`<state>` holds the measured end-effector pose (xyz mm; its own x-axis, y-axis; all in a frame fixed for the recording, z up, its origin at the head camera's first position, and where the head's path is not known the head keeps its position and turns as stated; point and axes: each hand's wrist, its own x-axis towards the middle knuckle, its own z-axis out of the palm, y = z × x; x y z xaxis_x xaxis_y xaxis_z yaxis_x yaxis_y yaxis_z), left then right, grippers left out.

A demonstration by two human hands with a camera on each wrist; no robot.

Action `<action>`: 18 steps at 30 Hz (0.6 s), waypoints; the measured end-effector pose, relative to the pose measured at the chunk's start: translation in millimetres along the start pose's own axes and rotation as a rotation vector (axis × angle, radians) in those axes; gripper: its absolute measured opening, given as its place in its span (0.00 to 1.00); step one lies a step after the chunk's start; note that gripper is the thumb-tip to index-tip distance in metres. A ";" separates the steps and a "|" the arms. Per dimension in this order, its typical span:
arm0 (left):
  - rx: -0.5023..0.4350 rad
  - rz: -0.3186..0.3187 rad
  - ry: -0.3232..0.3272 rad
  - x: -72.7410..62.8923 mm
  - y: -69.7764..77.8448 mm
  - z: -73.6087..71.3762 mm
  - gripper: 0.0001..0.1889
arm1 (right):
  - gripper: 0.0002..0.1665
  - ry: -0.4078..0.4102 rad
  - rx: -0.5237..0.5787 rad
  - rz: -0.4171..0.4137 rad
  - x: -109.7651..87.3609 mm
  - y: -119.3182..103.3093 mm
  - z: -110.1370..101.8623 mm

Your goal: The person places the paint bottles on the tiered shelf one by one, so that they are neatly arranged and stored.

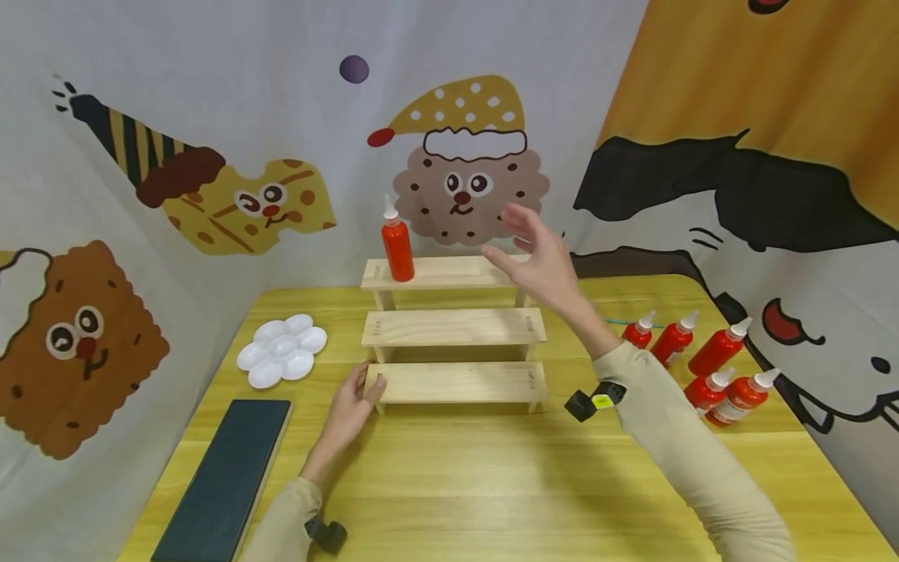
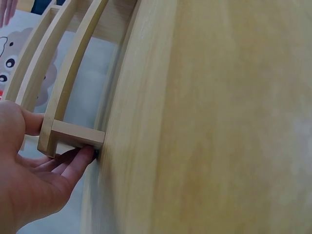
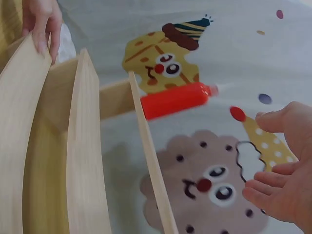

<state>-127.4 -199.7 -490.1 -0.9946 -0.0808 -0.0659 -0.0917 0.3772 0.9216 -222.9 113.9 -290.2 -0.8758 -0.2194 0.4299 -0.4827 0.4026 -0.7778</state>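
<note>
Watching remotely, I see five upright red squeeze bottles (image 1: pixel 715 355) right of the nearer right hand (image 1: pixel 539 265), its fingers spread and empty, the left hand (image 1: pixel 350 404) gripping the tiered stand (image 1: pixel 453 328).

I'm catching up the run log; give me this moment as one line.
left hand: grips lowest shelf; right hand: empty, near top shelf; red bottle: top shelf, left end; other bottles: table, right side
</note>
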 end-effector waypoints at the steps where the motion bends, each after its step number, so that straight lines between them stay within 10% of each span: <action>1: 0.001 -0.002 -0.002 -0.1 0.2 -0.5 0.33 | 0.42 0.017 -0.017 -0.002 -4.2 1.9 -6.6; 18: 0.003 0.004 -0.050 -0.5 1.1 -4.4 0.35 | 0.45 0.260 -0.227 0.085 -105.5 34.3 -98.8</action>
<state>-126.7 -203.3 -487.4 -0.9961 -0.0335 -0.0811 -0.0877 0.3803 0.9207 -146.8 238.7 -316.9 -0.8689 0.0454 0.4930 -0.3696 0.6030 -0.7069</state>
